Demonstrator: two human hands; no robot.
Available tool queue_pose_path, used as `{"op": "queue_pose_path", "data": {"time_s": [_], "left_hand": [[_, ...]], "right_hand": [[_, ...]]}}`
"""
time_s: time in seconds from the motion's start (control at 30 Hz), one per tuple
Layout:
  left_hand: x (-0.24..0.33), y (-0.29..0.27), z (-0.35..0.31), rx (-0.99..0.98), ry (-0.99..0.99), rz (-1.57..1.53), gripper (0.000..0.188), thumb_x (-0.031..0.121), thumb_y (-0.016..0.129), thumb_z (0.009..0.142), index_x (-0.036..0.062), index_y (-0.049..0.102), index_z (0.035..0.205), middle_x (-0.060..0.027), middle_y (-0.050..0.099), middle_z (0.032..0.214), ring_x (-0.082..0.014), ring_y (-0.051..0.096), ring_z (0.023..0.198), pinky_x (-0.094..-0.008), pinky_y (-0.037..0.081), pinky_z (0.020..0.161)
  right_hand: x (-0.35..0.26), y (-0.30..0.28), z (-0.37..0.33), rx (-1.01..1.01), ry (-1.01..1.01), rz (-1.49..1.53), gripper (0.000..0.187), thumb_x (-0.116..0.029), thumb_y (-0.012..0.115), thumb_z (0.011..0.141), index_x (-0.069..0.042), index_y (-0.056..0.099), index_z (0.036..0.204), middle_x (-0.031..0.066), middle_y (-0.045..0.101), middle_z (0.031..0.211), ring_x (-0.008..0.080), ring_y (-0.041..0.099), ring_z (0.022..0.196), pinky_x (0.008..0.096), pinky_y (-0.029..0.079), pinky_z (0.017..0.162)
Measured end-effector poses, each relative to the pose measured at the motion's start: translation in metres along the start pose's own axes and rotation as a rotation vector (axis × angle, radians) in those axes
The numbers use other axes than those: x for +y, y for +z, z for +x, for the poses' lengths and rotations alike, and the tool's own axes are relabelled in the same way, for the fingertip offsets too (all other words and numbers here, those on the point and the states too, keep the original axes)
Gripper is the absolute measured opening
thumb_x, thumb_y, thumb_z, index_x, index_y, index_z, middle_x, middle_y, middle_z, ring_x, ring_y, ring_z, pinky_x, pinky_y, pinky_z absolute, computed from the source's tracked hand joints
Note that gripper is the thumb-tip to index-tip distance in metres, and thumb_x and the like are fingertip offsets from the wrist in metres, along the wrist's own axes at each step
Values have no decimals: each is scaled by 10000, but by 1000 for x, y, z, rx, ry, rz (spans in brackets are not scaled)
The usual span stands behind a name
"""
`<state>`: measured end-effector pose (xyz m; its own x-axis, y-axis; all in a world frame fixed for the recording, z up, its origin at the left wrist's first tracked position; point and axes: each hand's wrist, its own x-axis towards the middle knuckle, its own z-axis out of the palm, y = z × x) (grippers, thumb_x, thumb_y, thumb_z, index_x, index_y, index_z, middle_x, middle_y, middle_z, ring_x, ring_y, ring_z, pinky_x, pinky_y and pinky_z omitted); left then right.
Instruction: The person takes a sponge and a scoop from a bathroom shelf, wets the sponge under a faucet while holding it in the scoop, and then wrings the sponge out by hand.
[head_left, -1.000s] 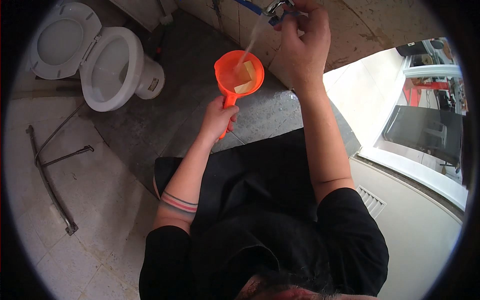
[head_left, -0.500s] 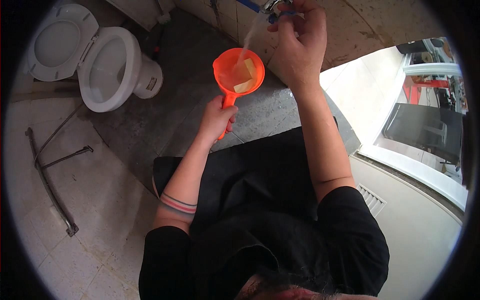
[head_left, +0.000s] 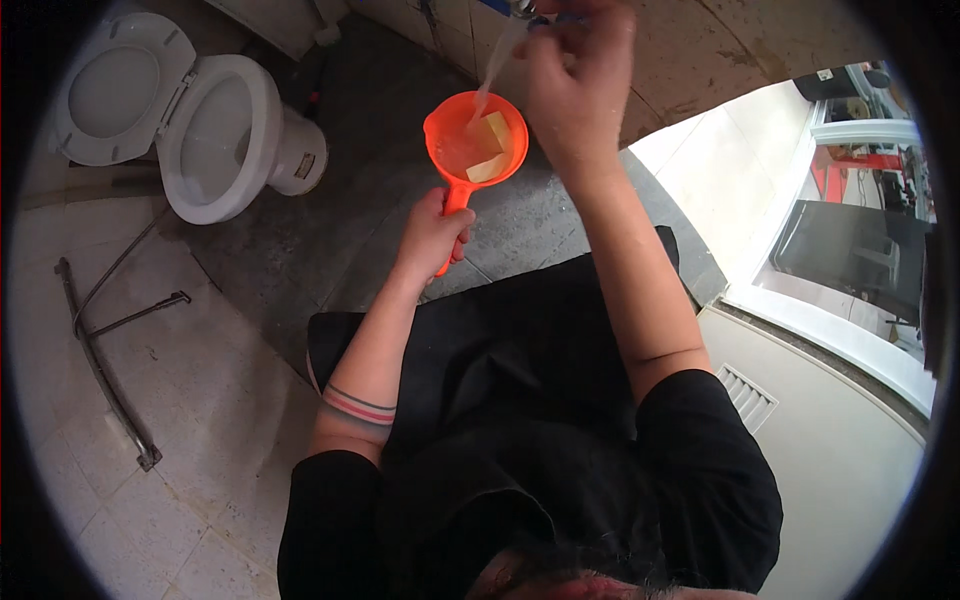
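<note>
My left hand (head_left: 435, 232) is wrapped round the handle of an orange water dipper (head_left: 437, 146), its bowl held level under the running water. Inside the bowl are two pale yellow flat pieces (head_left: 489, 168), with water around them; what they are made of I cannot tell. A stream of water (head_left: 497, 62) falls at a slant into the bowl from a metal tap (head_left: 522, 8) at the top edge. My right hand (head_left: 582, 105) is up at the tap, fingers curled on its blue handle (head_left: 541, 21), partly hiding it.
At the far left stands a white toilet (head_left: 222, 140) with its lid raised. A metal grab bar (head_left: 105, 385) is fixed to the tiled wall (head_left: 190, 420) on the left. The stained wall ledge (head_left: 690, 60) lies beyond my right hand; a glazed doorway (head_left: 780, 300) is at right.
My right hand has shifted a little left and turned at the tap. The dipper stays nearly still in my left hand while water keeps running into it.
</note>
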<state>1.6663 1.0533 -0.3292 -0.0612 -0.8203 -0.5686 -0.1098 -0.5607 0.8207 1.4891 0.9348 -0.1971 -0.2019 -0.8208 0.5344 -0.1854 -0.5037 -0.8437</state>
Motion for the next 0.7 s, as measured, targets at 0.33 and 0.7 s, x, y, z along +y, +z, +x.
{"op": "queue_pose_path", "data": {"time_s": [0.33,0.7], "left_hand": [[-60,-13,68,-146,30,241,173,165,691,975,38,623,1072,-30,601,716,-105,563,533,-286,453,470],[-161,-73,124,-281,-178,573,178,143,705,929,6,679,1039,-87,699,855,-221,705,797,-399,585,746]], "right_hand": [[41,-41,10,-227,223,-14,195,-124,613,974,-54,720,1120,146,768,1009,299,754,937,398,574,811],[87,-31,-27,-807,223,-548,243,-152,573,1002,-94,739,1169,155,761,1137,367,723,1060,470,568,914]]}}
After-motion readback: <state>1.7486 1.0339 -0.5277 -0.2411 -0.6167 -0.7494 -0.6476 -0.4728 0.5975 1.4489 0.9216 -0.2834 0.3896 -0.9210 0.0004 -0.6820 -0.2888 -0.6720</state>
